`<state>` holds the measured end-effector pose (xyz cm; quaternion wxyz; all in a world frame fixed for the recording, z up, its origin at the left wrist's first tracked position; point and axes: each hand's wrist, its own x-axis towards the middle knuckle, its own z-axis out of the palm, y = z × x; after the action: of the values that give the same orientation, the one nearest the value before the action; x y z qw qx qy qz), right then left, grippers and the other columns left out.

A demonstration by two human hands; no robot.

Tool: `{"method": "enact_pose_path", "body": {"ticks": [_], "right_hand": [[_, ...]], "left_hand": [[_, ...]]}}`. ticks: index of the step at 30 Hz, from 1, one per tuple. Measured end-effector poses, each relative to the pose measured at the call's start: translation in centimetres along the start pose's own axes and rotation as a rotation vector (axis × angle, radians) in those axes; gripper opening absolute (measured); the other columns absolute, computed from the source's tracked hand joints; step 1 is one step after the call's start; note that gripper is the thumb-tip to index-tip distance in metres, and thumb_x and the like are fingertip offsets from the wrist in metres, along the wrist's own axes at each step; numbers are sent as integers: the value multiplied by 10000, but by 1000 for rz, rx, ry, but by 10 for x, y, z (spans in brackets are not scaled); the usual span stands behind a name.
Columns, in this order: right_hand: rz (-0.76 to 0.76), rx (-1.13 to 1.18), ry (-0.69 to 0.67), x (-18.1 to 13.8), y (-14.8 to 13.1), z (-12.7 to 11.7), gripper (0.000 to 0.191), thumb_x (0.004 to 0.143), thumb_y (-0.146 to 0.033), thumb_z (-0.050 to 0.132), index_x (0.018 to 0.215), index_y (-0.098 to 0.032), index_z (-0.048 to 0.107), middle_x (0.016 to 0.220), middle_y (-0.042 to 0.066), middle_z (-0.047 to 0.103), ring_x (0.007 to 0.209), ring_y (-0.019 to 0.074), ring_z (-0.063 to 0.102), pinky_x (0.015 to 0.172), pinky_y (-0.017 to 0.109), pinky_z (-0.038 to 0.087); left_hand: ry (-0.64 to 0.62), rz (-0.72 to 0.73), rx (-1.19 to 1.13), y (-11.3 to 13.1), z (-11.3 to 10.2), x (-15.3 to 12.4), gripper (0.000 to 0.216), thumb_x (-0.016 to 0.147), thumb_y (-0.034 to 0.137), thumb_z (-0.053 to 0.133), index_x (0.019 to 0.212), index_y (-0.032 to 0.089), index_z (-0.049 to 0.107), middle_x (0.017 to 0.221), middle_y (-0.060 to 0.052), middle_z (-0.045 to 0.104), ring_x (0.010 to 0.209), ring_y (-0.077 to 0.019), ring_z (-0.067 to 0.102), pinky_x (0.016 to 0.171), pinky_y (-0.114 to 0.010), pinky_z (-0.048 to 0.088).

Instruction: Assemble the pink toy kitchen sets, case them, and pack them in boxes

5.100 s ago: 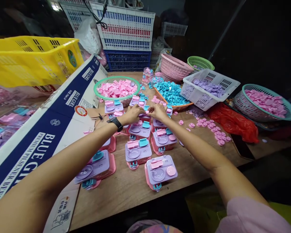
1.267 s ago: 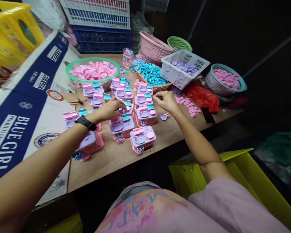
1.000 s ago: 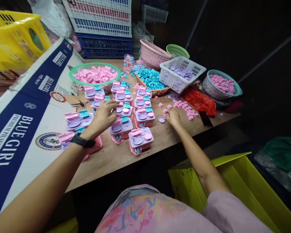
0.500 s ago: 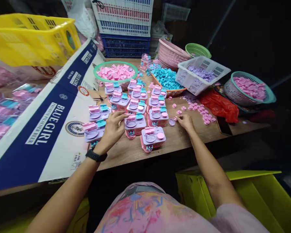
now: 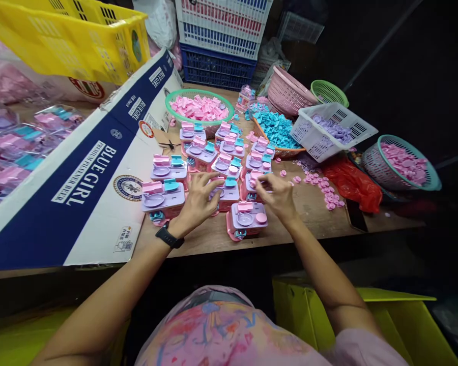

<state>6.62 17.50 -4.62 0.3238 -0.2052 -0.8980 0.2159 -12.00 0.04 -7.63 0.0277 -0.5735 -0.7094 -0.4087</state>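
Small toy kitchens with lilac tops, pink bases and raised pink and turquoise parts stand in a group on the wooden table. My left hand [image 5: 198, 199] curls over the left side of one toy kitchen [image 5: 229, 193], thumb at its front edge and fingers near the raised pink part. Above another toy kitchen [image 5: 254, 163], my right hand [image 5: 280, 197] pinches with thumb and forefinger. A bit of pink shows at those fingertips, but I cannot tell what they hold. A toy kitchen [image 5: 248, 219] with a pink disc on top stands at the table's front.
Loose pink discs [image 5: 330, 195] lie to the right, by a red bag [image 5: 354, 183] and a dark phone [image 5: 355, 216]. Baskets of pink, turquoise [image 5: 277, 129] and lilac [image 5: 338, 129] parts stand behind. A printed carton [image 5: 95, 173] slants along the left.
My right hand has moved left from the loose discs to the toy kitchens. My left hand stays at the same toy kitchen, its thumb lower. The view has shifted left.
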Motion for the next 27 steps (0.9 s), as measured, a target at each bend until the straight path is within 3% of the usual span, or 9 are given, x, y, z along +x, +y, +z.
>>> {"method": "enact_pose_path", "body": {"ticks": [4, 11, 18, 27], "right_hand": [[-250, -90, -259, 16, 5, 24, 110, 996, -177, 596, 913, -185, 668, 876, 75, 733, 810, 200, 697, 777, 287, 524], [-509, 51, -250, 22, 22, 37, 106, 1030, -235, 641, 963, -196, 713, 941, 73, 735, 827, 188, 708, 751, 286, 560], [-580, 44, -312, 27, 20, 37, 126, 1040, -243, 632, 979, -167, 712, 962, 100, 728, 854, 211, 718, 743, 312, 582], [-519, 126, -380, 29, 21, 31, 144, 991, -197, 653, 1036, -189, 790, 1017, 90, 777, 896, 208, 744, 794, 316, 605]], "left_hand": [[12, 11, 50, 2, 3, -2, 266, 984, 215, 574, 1217, 244, 699, 1330, -87, 672, 1281, -304, 511, 1044, -523, 414], [-5, 65, 67, 0, 11, 0, 217, 987, 230, 615, 1157, 245, 751, 1250, -80, 701, 1249, -313, 504, 988, -499, 354], [-24, 118, 118, -6, 22, 6, 187, 972, 210, 657, 1077, 284, 792, 1224, -74, 721, 1263, -346, 502, 951, -526, 305], [-229, 247, 101, -9, 11, 10, 363, 945, 47, 543, 1182, 229, 749, 1244, -76, 738, 1351, -337, 476, 1059, -544, 292]]}}
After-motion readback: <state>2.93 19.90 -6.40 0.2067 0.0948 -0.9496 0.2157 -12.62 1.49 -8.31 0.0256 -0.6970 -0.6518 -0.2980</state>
